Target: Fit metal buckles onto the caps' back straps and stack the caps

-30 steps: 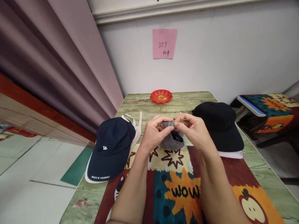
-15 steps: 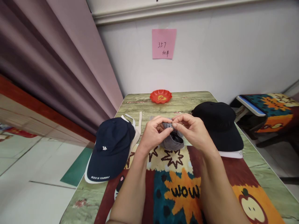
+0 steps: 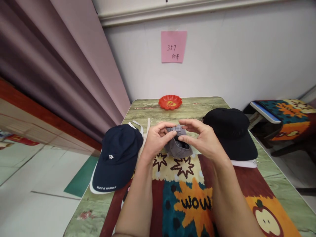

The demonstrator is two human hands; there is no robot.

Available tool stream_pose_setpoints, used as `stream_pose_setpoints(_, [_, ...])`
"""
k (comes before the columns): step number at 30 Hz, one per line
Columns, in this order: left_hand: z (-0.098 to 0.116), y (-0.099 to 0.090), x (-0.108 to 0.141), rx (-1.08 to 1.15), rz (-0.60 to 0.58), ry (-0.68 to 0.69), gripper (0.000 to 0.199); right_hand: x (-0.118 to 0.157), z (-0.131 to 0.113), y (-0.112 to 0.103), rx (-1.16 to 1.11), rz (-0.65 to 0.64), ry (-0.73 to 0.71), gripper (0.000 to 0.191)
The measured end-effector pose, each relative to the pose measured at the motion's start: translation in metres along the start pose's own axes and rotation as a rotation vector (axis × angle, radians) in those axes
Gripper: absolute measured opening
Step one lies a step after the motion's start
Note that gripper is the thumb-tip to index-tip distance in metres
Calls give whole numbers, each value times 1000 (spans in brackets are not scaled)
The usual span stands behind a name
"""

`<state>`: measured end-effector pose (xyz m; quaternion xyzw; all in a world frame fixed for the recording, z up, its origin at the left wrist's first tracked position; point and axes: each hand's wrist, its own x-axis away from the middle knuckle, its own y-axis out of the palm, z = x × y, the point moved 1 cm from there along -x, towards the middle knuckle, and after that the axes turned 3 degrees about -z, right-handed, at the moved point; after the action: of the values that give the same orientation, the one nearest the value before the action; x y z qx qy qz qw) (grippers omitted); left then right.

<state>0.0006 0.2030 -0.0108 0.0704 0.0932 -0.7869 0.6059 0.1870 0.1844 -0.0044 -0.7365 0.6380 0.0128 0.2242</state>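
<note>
A grey cap [image 3: 178, 148] is held above the table's middle, between both hands. My left hand [image 3: 156, 138] grips its left side, thumb over the rear strap. My right hand [image 3: 202, 140] pinches the strap from the right with thumb and fingers. The strap's buckle is hidden behind my fingers. A navy cap [image 3: 118, 157] with white lettering lies to the left, stacked on a white cap. A black cap [image 3: 230, 131] lies to the right on another white cap.
A colourful "WOW" cloth [image 3: 192, 197] covers the near part of the green table [image 3: 276, 177]. A red dish [image 3: 170, 101] stands at the table's far edge by the wall. A pink note [image 3: 173, 46] hangs on the wall. A stool [image 3: 283, 120] stands at right.
Both hands have shifted slightly left and apart along the strap, and the grey cap has tilted and moved a little left with them.
</note>
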Motion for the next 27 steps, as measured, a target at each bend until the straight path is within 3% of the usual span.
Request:
stream_pose_setpoints(7, [-1, 3, -1, 10, -18, 31, 26, -1, -3, 7, 130, -26, -17, 36])
stream_pose_setpoints(19, [-1, 11, -2, -108, 154, 114, 20, -2, -3, 8, 210, 60, -77, 33])
stream_pose_setpoints(23, [2, 14, 0, -52, 183, 75, 20, -1, -5, 8, 223, 77, -92, 28])
stream_pose_setpoints(27, [3, 15, 2, 108, 87, -77, 29, -1, -8, 8, 248, 81, -111, 27])
